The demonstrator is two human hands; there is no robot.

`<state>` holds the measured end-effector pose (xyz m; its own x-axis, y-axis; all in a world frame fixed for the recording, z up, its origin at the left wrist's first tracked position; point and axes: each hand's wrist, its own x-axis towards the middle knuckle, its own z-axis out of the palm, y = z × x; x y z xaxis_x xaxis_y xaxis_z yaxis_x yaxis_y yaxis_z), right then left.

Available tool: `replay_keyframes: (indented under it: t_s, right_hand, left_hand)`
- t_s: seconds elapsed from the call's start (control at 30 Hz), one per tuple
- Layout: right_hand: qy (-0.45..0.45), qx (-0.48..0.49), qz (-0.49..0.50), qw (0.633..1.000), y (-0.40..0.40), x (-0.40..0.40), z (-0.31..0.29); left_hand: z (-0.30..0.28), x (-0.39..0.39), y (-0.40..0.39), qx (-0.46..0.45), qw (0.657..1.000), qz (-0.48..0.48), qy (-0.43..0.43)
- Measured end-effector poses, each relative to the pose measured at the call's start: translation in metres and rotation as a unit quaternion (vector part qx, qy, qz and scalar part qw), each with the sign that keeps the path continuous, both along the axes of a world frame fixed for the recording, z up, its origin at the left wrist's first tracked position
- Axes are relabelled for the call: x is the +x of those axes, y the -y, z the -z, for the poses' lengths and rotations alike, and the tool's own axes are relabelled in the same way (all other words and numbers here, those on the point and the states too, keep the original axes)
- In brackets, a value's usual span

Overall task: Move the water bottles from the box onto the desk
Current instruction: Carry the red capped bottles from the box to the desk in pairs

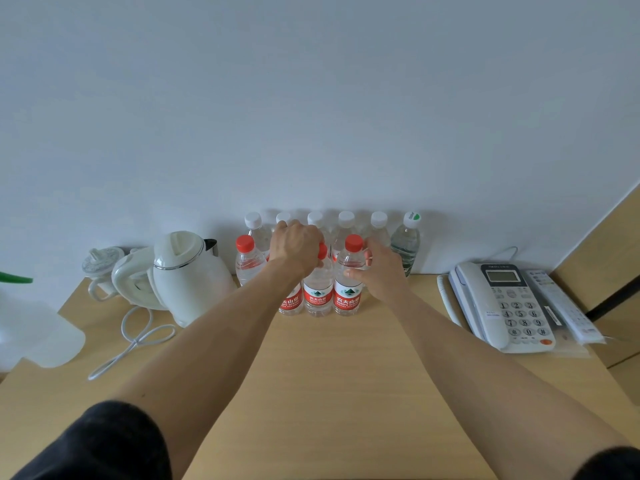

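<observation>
bottles (347, 282) sit upright in rows at the tabletop (346, 375) back edge, box not in view. left hand (296, 249) grip wraps one bottle's neck, right hand (379, 268) holds another's shoulder. full, heavyish, thin slick plastic; hold neck, not the soft body.

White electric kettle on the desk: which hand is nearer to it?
Left. The left hand grips a red-capped bottle just right of the white electric kettle; the right hand holds another bottle farther right.
</observation>
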<state>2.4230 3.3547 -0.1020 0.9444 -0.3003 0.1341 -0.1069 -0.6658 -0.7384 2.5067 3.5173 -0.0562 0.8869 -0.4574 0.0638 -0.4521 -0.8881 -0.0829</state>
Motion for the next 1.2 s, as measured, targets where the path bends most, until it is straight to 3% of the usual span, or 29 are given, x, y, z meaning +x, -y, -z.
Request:
replay_keyframes:
  t_s: [0.4, 0.63, 0.97, 1.2]
  right_hand:
    - [-0.032, -0.02, -0.006, 0.999, -0.003, -0.006, -0.008]
    - [-0.054, -0.021, 0.001, 0.998, 0.0, -0.008, -0.014]
    - [-0.059, -0.058, 0.08, 0.993, 0.015, -0.014, -0.037]
    - [-0.062, -0.065, 0.159, 0.983, 0.04, -0.055, -0.052]
  left_hand:
    - [-0.003, -0.003, -0.002, 0.0, 1.0, 0.006, -0.011]
    - [-0.014, -0.002, -0.018, -0.052, 0.998, 0.017, -0.023]
    - [-0.06, 0.001, -0.012, -0.119, 0.992, 0.031, 0.041]
    - [-0.065, -0.015, 0.04, -0.134, 0.984, 0.115, 0.013]
